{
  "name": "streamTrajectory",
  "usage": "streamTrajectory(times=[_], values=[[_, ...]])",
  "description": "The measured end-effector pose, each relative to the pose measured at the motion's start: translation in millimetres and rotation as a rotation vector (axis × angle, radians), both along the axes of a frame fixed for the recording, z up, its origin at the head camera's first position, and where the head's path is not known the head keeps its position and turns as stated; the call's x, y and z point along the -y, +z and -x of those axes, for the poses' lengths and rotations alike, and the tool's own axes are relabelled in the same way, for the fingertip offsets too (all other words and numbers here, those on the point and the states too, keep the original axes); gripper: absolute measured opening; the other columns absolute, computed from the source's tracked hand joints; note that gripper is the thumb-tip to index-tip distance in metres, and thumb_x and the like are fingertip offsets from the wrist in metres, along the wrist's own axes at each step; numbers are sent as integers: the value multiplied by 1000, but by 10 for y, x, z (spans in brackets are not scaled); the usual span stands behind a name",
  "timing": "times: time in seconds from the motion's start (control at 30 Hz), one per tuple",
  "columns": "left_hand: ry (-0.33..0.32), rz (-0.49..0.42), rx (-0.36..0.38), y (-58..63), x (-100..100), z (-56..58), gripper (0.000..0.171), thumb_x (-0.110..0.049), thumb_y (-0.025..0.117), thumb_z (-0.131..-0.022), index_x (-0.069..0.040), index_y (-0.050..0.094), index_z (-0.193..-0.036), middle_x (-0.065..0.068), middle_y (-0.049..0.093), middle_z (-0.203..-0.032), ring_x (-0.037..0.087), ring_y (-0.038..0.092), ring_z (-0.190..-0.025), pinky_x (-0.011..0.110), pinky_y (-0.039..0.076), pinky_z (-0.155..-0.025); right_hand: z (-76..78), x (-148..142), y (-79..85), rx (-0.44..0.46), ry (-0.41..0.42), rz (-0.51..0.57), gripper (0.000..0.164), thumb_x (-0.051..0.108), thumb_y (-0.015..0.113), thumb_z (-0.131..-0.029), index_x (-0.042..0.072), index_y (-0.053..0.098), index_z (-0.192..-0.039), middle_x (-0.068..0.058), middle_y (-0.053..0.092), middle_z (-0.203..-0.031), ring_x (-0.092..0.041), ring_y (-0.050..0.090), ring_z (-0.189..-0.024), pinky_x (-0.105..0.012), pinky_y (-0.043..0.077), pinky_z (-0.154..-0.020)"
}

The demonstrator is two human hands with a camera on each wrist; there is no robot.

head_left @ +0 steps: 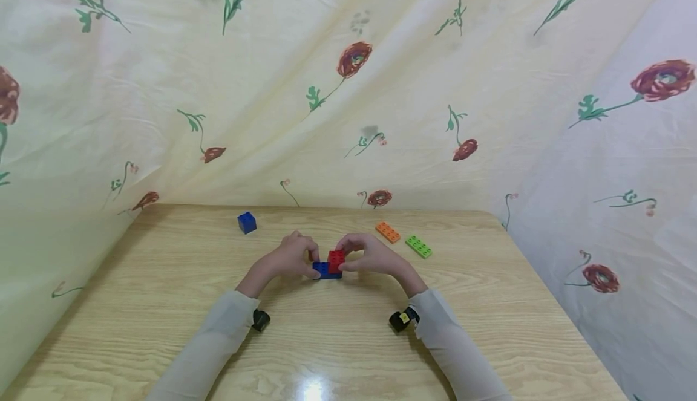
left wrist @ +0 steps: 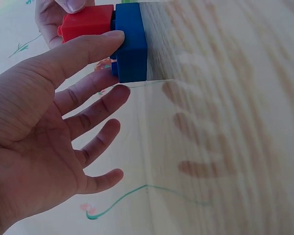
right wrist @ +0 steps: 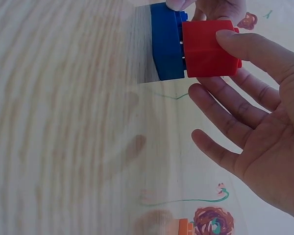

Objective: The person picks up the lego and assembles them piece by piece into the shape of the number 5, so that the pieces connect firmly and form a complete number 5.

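Note:
A blue toy building brick point(head_left: 328, 274) lies on the table near the middle, studs upward. My left hand point(head_left: 293, 256) pinches its left end, thumb on the near side and forefinger behind. Over the blue brick's right part is a red brick point(head_left: 336, 260), which my right hand point(head_left: 377, 257) pinches between thumb and fingers. In the right wrist view, a narrow gap with studs showing lies between the red brick point(right wrist: 206, 54) and the blue brick point(right wrist: 166, 46). Whether the two are locked together, I cannot tell. The other fingers of both hands are spread loosely.
A smaller blue brick point(head_left: 247, 222) stands at the back left of the wooden table point(head_left: 327, 352). Flat orange point(head_left: 388, 232) and green point(head_left: 418, 246) bricks lie at the back right. Behind the table hangs a flowered cloth point(head_left: 272, 86).

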State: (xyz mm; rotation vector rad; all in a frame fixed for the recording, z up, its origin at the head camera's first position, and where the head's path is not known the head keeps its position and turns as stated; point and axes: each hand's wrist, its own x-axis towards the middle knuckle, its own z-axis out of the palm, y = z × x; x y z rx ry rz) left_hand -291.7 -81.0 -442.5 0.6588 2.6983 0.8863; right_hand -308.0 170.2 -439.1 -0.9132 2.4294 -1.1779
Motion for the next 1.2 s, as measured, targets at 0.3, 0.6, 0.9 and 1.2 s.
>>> streamTrajectory(times=[0.3,0.6,0.9,1.2], values=[[6,0,27,-8,-4,1,18,-23,88,-81,-20,71,-82,-2,61,-93,23,42,-103,39,35,-83,-5,-2,4,4,2,11,29,17,80,-89,13,69,-115,-2,75,-109,-20,67,-108,-55,47,-106],[10,-13,32,-5,-14,-8,18,-21,88,-80,-20,71,-82,-1,60,-94,23,42,-103,39,36,-83,-14,-2,22,8,-9,10,28,18,81,-88,14,71,-114,-1,76,-108,-20,67,-108,-56,46,-106],[-3,-8,2,-10,-15,8,18,-21,89,-79,-20,71,-82,-3,62,-94,23,42,-103,38,37,-82,-30,10,38,-2,-13,12,27,18,81,-88,15,71,-113,-1,76,-106,-20,67,-107,-56,46,-106],[-32,20,-45,21,-17,-18,20,-23,89,-80,-19,69,-82,-5,62,-97,23,39,-105,47,28,-92,-50,44,49,-34,-10,-7,26,19,81,-89,15,71,-113,1,75,-108,-18,68,-105,-52,50,-102]])
